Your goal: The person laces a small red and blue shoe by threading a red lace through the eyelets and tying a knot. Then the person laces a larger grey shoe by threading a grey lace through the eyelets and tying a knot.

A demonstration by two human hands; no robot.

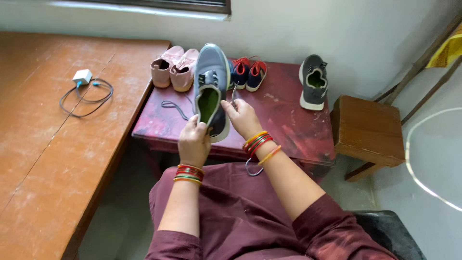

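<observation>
1. Left hand [194, 142]: fingers wrapped tight around the heel end of the grey shoe [211, 89], thumb at the rim of the opening. Firm grip, nothing else in it.
2. Right hand [243, 117]: fingers pinched narrow on a grey lace [234, 95] right at the shoe's right edge. A loop of the same lace shows below the wrist bangles [259, 142], hanging by the lap.
3. Grey shoe: held up in the air, toe pointing away from the person, green insole visible through the opening. It sits above the front edge of the dark red table [288, 120], between both hands.
4. Landmark = red table. A loose lace [174, 107] lies on its left part, just left of the held shoe.
5. Back left of the table: pair of pink shoes [173, 67], side by side, near the wall.
6. Back centre of the table: pair of small navy-and-red shoes [248, 72], partly hidden behind the held shoe's toe.
7. Back right of the table: second grey shoe [313, 81], lying alone, green lining showing, well apart from the held one.
8. Right of the table: a small wooden stool [368, 127], just beside its edge.
9. Left of the table: a larger brown wooden table [48, 159] butting against it, with a white charger and cable [85, 86] on top.
10. Near side of the table: person's lap in maroon cloth [240, 212], red and green bangles on left wrist too.
</observation>
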